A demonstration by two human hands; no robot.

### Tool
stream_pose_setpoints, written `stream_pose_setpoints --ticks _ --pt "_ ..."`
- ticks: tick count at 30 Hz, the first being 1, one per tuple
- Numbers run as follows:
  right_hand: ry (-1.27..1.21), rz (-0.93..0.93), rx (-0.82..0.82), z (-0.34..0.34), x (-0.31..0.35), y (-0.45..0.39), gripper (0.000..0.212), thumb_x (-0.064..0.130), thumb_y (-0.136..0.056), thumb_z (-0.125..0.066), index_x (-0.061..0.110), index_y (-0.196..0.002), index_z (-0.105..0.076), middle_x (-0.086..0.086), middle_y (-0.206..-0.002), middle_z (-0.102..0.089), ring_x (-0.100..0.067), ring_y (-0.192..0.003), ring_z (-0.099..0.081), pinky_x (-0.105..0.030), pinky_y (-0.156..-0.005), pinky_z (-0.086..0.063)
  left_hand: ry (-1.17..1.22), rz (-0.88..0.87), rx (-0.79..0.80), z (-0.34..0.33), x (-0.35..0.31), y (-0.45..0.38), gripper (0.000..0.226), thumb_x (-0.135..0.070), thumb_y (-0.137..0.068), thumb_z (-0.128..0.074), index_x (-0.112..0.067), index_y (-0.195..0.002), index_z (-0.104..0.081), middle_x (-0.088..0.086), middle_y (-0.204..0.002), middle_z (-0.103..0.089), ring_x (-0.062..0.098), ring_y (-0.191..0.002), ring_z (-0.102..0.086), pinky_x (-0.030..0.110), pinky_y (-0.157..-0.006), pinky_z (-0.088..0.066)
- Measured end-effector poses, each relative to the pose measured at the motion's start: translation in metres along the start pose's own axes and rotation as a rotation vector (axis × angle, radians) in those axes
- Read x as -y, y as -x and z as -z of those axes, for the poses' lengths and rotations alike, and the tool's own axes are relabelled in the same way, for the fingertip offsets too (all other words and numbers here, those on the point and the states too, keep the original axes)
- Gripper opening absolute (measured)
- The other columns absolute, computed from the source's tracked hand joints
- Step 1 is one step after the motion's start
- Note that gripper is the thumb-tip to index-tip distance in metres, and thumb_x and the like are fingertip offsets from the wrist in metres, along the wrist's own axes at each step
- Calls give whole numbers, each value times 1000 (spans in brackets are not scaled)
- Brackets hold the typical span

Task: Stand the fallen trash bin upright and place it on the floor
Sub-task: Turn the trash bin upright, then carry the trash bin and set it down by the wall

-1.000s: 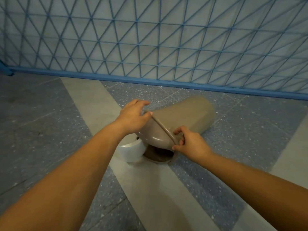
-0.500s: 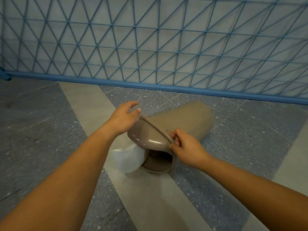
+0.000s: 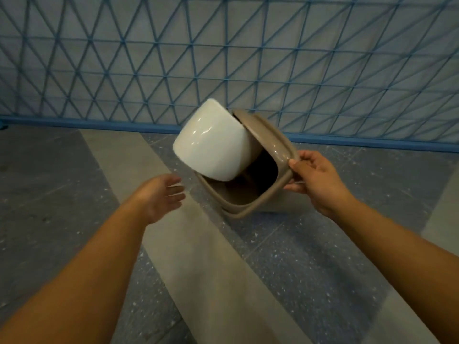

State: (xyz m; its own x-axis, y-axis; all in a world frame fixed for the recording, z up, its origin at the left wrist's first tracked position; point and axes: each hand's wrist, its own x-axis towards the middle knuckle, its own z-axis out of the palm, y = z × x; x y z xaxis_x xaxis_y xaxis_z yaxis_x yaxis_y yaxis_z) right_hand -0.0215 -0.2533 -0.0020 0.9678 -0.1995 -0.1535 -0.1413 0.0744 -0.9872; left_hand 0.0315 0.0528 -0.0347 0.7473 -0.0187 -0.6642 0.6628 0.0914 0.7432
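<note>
The brown trash bin (image 3: pixel 248 194) is raised near upright, its square mouth facing me and its dark inside showing. Its white swing flap (image 3: pixel 211 142) sticks up and out at the upper left of the rim. My right hand (image 3: pixel 313 177) pinches the bin's right rim between thumb and fingers. My left hand (image 3: pixel 161 194) hovers just left of the bin with fingers spread, apart from it and holding nothing. The bin's base is hidden behind its top.
A blue wire mesh fence (image 3: pixel 273 58) with a blue bottom rail stands right behind the bin. The floor is dark speckled tile (image 3: pixel 310 256) crossed by a pale diagonal strip (image 3: pixel 206 269).
The bin has swung up from lying on its side to near upright. The white flap has flipped upward. My left hand has let go of the rim and pulled back to the left.
</note>
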Motion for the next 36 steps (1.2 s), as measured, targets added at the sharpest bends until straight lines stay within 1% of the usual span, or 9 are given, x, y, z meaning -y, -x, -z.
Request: stream_pose_setpoints --ticks 3,6,10,13,15,17,19,28,36 --pt "-92 4 -48 8 -2 -4 5 15 -91 -53 19 -91 -53 -7 -81 -59 -11 -64 -64 -22 -52 -57 27 -9 185 -35 -2 6 39 -31 -95 -40 -13 -129 -48 11 -123 -54 27 -108 -55 39 -91 -44" --pt "-168 0 -73 15 -4 -5 4 14 -93 -51 17 -91 -54 -7 -83 -59 -13 -68 -64 -25 -56 -59 -24 -73 262 -62 -3 9 28 -31 -94 -45 -17 -116 -55 7 -109 -59 21 -97 -59 35 -80 -50" --pt "-333 -35 -92 25 -8 -5 9 12 -94 -48 12 -91 -56 -8 -83 -60 -15 -73 -64 -28 -61 -61 -37 -157 196 -82 -7 8 12 -24 -90 -53 -17 -96 -61 4 -94 -61 17 -86 -59 34 -75 -52" --pt "-397 -114 -91 27 -17 -2 16 13 -96 -43 12 -92 -58 -7 -84 -62 -16 -78 -62 -28 -64 -61 -84 -183 116 -88 -8 5 20 -15 -86 -59 -16 -105 -62 5 -97 -66 18 -92 -62 32 -75 -52" --pt "-450 -174 -92 26 -25 0 18 13 -97 -40 11 -95 -58 -8 -89 -63 -18 -81 -63 -28 -64 -61 -51 -180 126 -91 -7 3 15 -11 -88 -56 -15 -100 -64 2 -83 -70 13 -76 -67 32 -74 -55" --pt "-484 -212 -99 26 -31 1 17 13 -97 -41 9 -99 -57 -10 -93 -64 -18 -83 -65 -29 -64 -61 -10 -176 129 -92 -8 3 12 -11 -90 -53 -17 -94 -63 1 -76 -69 11 -67 -66 29 -61 -56" --pt "-512 -229 -99 28 -32 0 17 14 -96 -42 9 -98 -59 -10 -93 -66 -17 -79 -70 -30 -66 -61 2 -169 131 -93 -10 3 13 -12 -92 -51 -17 -90 -63 2 -77 -68 13 -69 -65 25 -51 -56" --pt "-550 -204 -122 31 -42 -5 15 19 -93 -49 17 -99 -63 1 -77 -76 -13 -75 -73 -27 -63 -59 16 -101 178 -90 -12 0 14 -13 -92 -49 -12 -90 -63 6 -85 -67 16 -78 -65 27 -55 -58" --pt "-503 -198 -94 8 -42 -27 16 18 -93 -50 14 -105 -61 -5 -88 -71 -12 -72 -72 -29 -66 -60 49 -167 33 -80 -20 -17 18 -15 -92 -48 -16 -84 -64 1 -71 -68 11 -65 -63 23 -49 -53"
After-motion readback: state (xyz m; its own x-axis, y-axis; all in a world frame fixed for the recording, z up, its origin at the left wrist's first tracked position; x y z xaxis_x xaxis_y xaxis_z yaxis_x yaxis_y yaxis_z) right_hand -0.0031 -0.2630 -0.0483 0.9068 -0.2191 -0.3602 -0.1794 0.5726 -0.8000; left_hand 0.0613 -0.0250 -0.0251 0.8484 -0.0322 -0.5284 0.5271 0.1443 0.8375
